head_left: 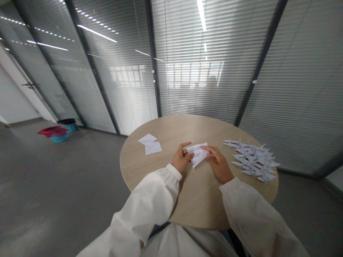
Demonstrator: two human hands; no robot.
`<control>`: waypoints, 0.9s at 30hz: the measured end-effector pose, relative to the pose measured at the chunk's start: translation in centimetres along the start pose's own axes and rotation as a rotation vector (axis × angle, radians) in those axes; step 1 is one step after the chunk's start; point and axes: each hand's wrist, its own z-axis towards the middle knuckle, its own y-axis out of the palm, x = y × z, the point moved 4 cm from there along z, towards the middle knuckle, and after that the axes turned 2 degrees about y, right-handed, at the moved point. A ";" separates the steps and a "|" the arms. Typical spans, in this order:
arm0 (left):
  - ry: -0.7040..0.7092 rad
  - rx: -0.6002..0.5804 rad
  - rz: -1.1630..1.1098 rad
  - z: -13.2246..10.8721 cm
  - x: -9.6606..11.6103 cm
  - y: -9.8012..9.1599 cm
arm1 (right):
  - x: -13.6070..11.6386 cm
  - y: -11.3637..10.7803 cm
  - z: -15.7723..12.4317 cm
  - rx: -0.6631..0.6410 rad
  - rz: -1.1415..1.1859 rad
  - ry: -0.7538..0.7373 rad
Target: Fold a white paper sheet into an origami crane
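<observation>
While the left hand (182, 159) grips and the open right hand (218, 165) presses a folded printed sheet (197, 154) mid-table, the round wooden table (171, 132) carries loose white paper squares (149, 144) leftward and folded paper cranes (252, 160) rightward, a floor basket (55, 134) beyond.

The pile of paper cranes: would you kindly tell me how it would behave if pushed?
The paper cranes are probably very light and easily crushed, being thin folded paper. Loosely heaped on the table, they would likely scatter rather than move together.
</observation>
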 end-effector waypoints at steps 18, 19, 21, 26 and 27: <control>0.054 -0.016 0.124 0.0 0.1 0.2 | -0.2 0.2 0.1 0.041 -0.099 0.081; 0.055 -0.016 0.138 -0.1 0.2 0.2 | -0.1 0.2 0.1 0.047 -0.101 0.081; 0.062 -0.023 0.183 -0.2 0.4 0.3 | 0.0 0.2 0.1 0.054 -0.106 0.076; 0.089 -0.023 0.278 -0.3 0.5 0.4 | -0.1 0.2 0.0 0.066 -0.078 0.065; 0.092 -0.015 0.292 -0.2 0.5 0.3 | 0.0 0.2 0.0 0.065 -0.064 0.069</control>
